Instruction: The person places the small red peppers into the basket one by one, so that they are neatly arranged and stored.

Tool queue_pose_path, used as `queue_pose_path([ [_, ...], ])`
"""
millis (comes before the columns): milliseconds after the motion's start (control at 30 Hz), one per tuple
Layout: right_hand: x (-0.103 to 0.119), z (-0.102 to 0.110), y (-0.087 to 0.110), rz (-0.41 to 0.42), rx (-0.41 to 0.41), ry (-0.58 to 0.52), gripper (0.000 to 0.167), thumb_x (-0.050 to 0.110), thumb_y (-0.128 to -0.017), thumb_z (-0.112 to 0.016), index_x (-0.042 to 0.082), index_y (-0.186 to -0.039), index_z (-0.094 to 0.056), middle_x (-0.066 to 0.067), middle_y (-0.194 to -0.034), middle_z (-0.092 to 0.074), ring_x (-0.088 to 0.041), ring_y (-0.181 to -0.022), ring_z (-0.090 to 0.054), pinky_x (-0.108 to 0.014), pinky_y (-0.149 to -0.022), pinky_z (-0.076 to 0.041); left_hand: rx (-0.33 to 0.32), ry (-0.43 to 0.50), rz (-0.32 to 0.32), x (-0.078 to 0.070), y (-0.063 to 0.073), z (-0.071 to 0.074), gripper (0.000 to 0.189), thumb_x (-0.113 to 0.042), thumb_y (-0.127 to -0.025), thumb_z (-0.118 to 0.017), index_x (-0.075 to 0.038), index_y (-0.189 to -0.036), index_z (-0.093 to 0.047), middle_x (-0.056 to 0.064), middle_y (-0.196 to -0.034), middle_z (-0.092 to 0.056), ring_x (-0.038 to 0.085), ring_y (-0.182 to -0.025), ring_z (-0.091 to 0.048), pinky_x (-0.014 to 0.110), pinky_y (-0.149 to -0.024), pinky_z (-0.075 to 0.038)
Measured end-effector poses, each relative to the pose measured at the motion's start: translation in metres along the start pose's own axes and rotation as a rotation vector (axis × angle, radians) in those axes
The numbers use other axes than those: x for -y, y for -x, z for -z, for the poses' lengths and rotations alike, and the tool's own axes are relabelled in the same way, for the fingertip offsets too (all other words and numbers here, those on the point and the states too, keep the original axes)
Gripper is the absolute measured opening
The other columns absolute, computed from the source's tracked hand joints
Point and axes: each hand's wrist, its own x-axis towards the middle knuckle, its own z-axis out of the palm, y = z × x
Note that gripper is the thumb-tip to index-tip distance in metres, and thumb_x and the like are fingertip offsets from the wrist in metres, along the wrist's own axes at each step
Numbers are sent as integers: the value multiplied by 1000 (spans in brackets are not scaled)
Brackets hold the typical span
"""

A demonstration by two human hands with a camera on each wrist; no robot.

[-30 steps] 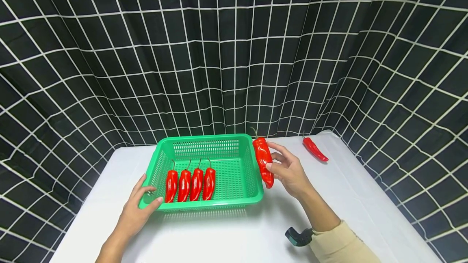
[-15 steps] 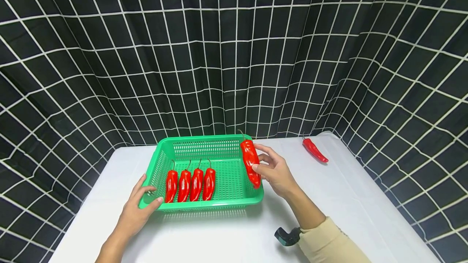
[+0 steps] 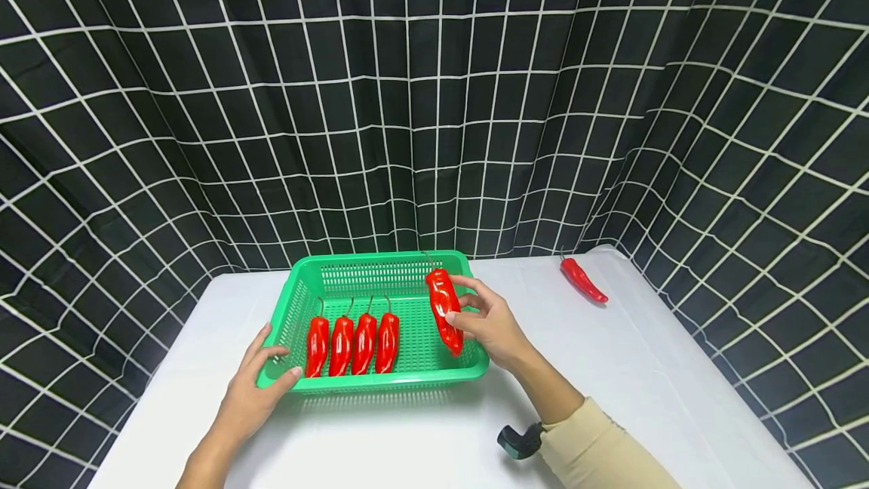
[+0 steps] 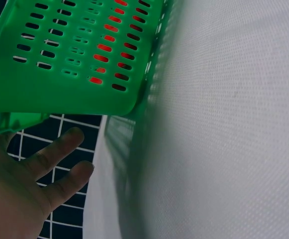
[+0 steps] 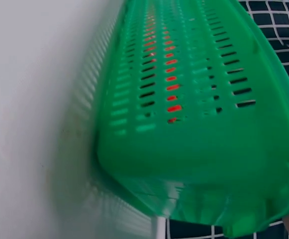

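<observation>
My right hand (image 3: 494, 329) pinches a glossy red chili pepper (image 3: 443, 304) by its side, between thumb and fingers. The pepper hangs over the right part of the green basket (image 3: 373, 379), stem up and slightly tilted. My left hand (image 3: 253, 389) grips the basket's front left corner, thumb and index finger over the rim. Seen from the left wrist, two of its fingers (image 4: 67, 184) stretch out beside the basket wall (image 4: 59, 94). Several red chili peppers (image 3: 342, 345) lie side by side in the basket's left half, stems toward the back.
Another red chili pepper (image 3: 583, 280) lies on the white tablecloth (image 3: 652, 368) at the back right. A dark grid-patterned curtain (image 3: 434, 96) encloses the table behind and at both sides. A small black device (image 3: 519, 442) sits at my right wrist by the beige sleeve (image 3: 597, 447).
My right hand has carried the chili pepper leftward from beside the basket's right rim to over its inside. My left hand and the basket stay where they were.
</observation>
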Motion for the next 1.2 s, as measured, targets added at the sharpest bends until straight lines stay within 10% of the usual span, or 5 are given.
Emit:
queue_pose_path([
  [1200, -14, -37, -23, -271, -53, 106, 74, 0, -86, -70, 16, -148, -33, -18, -91, -52, -26, -75, -65, -49, -65, -57, 15, 15, -1, -2, 1, 0, 40, -34, -89, -69, -10, -119, -56, 6, -159, -13, 46, -139, -16, 75, -97, -20],
])
